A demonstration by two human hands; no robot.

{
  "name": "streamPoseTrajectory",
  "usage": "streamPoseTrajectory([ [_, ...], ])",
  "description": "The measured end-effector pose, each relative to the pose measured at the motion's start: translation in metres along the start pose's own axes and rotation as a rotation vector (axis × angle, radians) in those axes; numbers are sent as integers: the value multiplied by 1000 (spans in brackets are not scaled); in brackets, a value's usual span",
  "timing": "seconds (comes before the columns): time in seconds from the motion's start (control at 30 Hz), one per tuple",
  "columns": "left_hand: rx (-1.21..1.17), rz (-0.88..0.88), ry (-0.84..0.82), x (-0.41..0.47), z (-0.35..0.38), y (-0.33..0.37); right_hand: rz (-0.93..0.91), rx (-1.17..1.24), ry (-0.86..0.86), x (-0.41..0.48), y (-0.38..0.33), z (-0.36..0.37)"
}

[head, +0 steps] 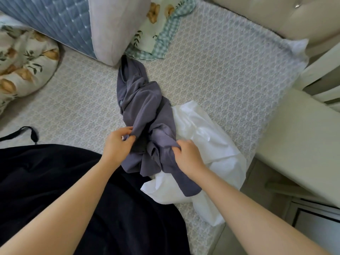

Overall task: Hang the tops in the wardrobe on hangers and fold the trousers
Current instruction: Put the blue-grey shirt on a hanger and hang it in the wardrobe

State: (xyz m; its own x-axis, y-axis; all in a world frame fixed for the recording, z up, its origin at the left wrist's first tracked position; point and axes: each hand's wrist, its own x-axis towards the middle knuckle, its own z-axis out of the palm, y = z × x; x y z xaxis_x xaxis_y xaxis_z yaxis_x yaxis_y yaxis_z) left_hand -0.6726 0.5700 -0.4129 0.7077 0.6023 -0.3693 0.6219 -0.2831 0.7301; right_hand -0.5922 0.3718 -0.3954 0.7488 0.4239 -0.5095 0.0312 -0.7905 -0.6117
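The bed (211, 70), covered by a pale sheet with a small repeating pattern, filled most of the view, with a padded beige headboard (276, 15) at its far right and a white bedside unit (303, 135) just beside its right edge. A dark navy garment (46, 172) lay spread over the near left part of the bed. A folded blue quilt (60, 21) rested at the far left, with a floral pillow (24, 61) to its left and a floral cloth with a gingham border (161, 28) to its right.

A crumpled white garment (211, 144) lay at the near right of the bed. A grey-purple garment (145, 111) lay bunched in the middle, its far end reaching the quilt and its near end draped over the white garment.

The 2 hands were on the grey-purple garment: the left hand (117, 144) pinched a fold at its left edge, and the right hand (187, 157) gripped bunched fabric on its right side. A black strap (31, 133) lay beyond the navy garment.
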Motion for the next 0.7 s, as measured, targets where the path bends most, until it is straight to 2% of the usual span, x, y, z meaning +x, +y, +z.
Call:
streamPoseTrajectory([
  [0.1,-228,-35,2,-20,-13,27,53,230,-32,-15,-25,-24],
  [0.23,-303,18,49,-55,-31,74,165,604,-118,-40,-51,-59],
  [0.33,-403,17,134,-78,-51,98,174,743,-56,-65,-65,-89],
  [0.47,-497,32,204,-112,-76,131,127,799,4,-115,-75,-126],
  [0.6,-516,65,214,-157,-88,165,130,1019,54,-183,-72,-154],
  [0.7,-493,98,198,-192,-90,184,149,1271,123,-227,-68,-177],
])
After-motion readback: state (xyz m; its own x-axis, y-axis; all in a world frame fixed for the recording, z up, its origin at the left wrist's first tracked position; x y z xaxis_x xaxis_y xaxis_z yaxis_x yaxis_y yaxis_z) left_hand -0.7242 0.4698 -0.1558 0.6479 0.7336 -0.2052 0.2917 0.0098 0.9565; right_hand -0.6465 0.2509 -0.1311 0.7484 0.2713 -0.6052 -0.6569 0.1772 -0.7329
